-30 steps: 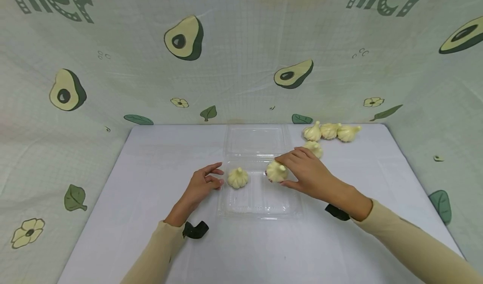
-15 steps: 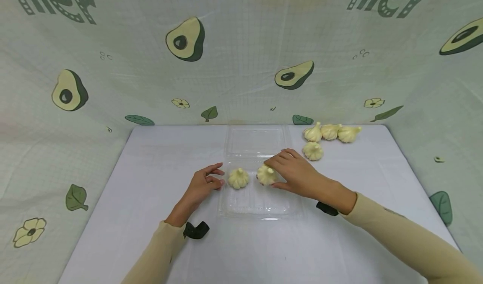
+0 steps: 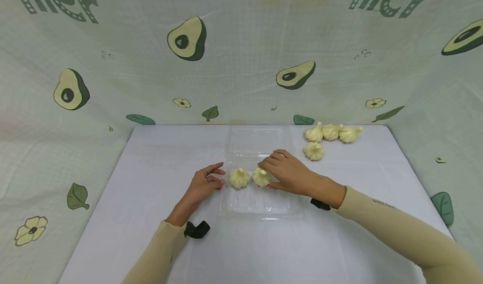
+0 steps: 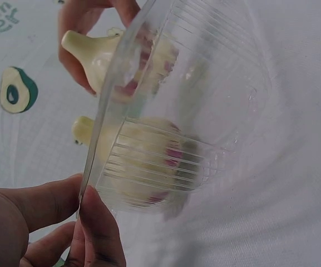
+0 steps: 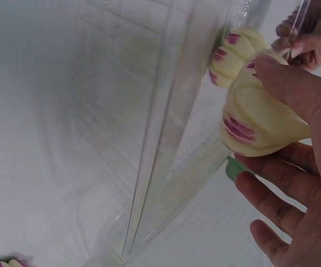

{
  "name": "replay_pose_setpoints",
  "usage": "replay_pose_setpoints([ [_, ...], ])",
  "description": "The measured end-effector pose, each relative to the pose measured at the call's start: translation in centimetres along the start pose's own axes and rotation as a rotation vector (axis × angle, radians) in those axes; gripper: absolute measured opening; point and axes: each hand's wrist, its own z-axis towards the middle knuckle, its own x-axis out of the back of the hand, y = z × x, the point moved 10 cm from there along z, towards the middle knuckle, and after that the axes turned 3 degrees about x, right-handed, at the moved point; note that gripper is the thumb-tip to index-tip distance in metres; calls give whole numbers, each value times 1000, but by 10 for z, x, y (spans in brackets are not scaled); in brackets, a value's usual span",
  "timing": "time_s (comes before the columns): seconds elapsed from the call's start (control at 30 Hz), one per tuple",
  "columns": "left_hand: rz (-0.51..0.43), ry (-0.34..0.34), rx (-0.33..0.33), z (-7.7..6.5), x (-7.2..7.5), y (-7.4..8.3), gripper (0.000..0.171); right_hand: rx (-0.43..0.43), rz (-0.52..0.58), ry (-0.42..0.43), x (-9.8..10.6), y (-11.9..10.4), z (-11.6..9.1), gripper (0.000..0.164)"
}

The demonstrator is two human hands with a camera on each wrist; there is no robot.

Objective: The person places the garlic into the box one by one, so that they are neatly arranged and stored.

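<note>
My left hand [image 3: 203, 184] pinches the left rim of a clear plastic clamshell container [image 3: 256, 204] between thumb and fingers, as the left wrist view shows close up. Inside that container, at its left side, sits a cream garlic bulb [image 3: 239, 178] with purple streaks low down. A second garlic bulb [image 5: 260, 119] is gripped by my right hand [image 3: 288, 174], thumb on one side and fingers on the other. In the head view this bulb is just right of the first, over the container's base, stem pointing up.
The container's open lid [image 3: 258, 140] lies flat toward the back wall. Several more garlic bulbs [image 3: 331, 132] are grouped at the table's back right, one garlic bulb [image 3: 313, 151] in front of the others. An avocado-print cloth [image 3: 241, 66] hangs behind the table [image 3: 162, 150].
My right hand has moved left with its garlic bulb, from the container's right part to close beside the first bulb. The left hand has stayed at the rim.
</note>
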Motion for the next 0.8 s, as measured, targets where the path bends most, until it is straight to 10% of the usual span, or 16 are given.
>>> replay_pose_setpoints([
  [0.8, -6, 8, 15, 0, 0, 0, 63, 40, -52, -101, -24, -4, 11, 62],
])
